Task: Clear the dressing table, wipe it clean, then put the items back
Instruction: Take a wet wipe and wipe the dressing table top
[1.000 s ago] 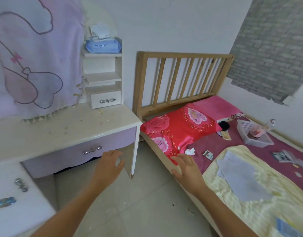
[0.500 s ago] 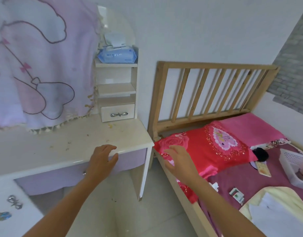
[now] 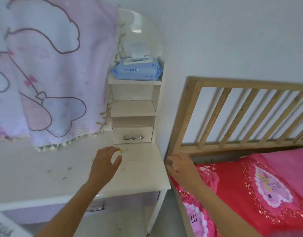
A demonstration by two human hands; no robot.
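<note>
Desk [image 3: 44, 168], right end, crumbs [image 3: 132, 160] scattered on top.
Left hand [image 3: 106, 161]: my fingers loosely spread, holding nothing, above the desk. Right hand [image 3: 179, 166]: fingers curled between desk edge and bed [image 3: 249, 185]; I cannot tell whether they hold anything. Wipes pack [image 3: 137, 69]: top shelf, far right.

**White-walled bedroom with a slatted wooden bed**

A plain white wall [image 3: 232, 40] is seen behind the furniture, evenly and softly lit. A pale wooden headboard [image 3: 249, 84] with upright slats is set against it. A red patterned pillow [image 3: 241, 185] and a pink pillow [image 3: 287, 161] are laid below the slats. Grey floor [image 3: 167, 218] is glimpsed beside the bed.
</note>
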